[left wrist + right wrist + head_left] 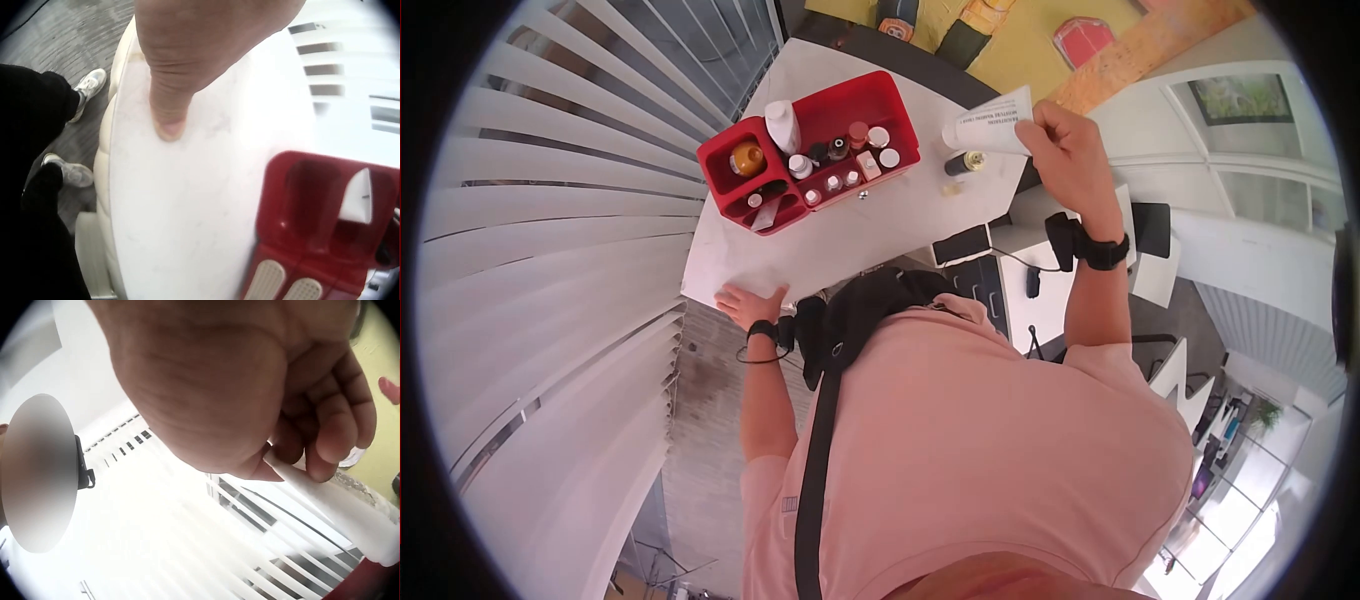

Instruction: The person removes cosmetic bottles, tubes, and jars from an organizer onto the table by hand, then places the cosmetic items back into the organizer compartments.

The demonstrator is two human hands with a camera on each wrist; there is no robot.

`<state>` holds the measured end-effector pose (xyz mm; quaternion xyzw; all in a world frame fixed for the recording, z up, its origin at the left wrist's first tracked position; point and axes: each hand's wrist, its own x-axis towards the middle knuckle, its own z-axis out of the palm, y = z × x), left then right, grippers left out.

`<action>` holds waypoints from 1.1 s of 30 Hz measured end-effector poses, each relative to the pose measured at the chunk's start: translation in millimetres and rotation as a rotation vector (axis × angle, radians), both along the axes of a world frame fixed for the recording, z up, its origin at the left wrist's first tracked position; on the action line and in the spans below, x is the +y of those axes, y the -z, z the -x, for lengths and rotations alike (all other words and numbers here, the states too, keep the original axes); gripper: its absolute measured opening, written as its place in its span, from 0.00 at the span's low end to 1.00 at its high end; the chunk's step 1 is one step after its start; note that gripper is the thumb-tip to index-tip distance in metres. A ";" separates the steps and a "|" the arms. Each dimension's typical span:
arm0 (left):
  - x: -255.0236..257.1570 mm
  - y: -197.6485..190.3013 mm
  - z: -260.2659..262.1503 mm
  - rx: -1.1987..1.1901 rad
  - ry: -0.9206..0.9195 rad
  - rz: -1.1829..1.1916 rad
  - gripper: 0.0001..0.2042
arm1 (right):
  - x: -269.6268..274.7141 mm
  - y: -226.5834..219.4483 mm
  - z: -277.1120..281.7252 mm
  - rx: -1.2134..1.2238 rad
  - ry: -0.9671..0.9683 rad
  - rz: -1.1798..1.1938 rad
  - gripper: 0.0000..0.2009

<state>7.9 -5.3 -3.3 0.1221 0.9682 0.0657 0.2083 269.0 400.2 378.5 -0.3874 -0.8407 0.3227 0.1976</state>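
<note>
My right hand point(1068, 150) pinches the flat end of a white squeeze tube point(992, 122) between thumb and fingers, holding it above the table's right end. The tube's round cap end points left; dark print shows on its side. In the right wrist view the curled fingers and the tube point(344, 509) fill the right half. My left hand point(750, 304) rests on the white tabletop point(830, 240) by its near left edge, fingers spread and straight. Its thumb lies against the surface in the left wrist view. Ahead of that hand stands a red organizer point(845, 98) with several compartments.
Inside the organizer are a white bottle point(781, 128), an orange bottle point(747, 159) and several small capped bottles. A dark bottle with a gold-coloured cap point(965, 163) lies on the table below the tube. White blinds point(560, 250) run along the left.
</note>
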 end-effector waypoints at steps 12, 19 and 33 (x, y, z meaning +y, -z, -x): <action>8.6 -15.0 0.8 -0.064 -0.037 0.038 0.73 | 8.2 135.7 -21.7 -0.338 0.064 -0.051 0.13; 8.3 -15.2 0.7 -0.080 -0.049 0.044 0.74 | 16.5 210.5 -16.2 -0.501 0.005 -0.079 0.12; 6.7 -10.9 2.5 -0.069 -0.036 0.047 0.73 | 16.9 231.9 -14.7 -0.569 -0.064 -0.168 0.11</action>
